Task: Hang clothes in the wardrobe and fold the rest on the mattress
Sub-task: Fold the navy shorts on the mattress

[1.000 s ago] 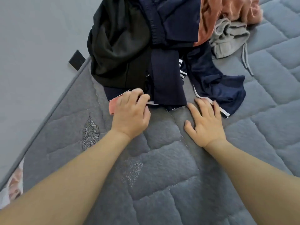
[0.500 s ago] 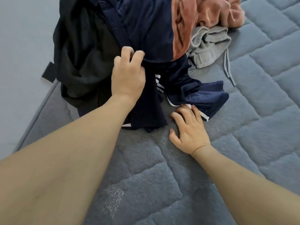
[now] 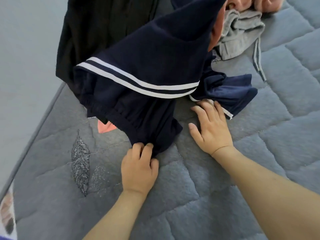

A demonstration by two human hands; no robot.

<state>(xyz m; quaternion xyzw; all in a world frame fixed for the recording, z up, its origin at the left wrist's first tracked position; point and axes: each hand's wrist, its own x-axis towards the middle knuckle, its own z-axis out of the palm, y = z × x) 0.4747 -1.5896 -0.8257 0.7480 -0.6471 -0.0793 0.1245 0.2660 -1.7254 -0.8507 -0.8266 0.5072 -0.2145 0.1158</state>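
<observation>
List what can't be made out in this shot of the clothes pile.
- Black garment, head view: cut off by the top edge; type unclear.
- Pink cloth: only a corner shows from under the navy garment.
- Left hand: fingertips buried in the navy fabric.
- Grey garment: bunched, partly behind the navy garment.
- Wardrobe: not in view.
- Object at the bottom-left corner: blurred, cropped.

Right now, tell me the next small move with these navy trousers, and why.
Probably keep pulling the navy trousers toward you with the left hand, which pinches their bunched end. Most of the cloth is still draped over the black garment, while the right hand lies flat on the bare mattress, where there looks to be room to spread them.
</observation>
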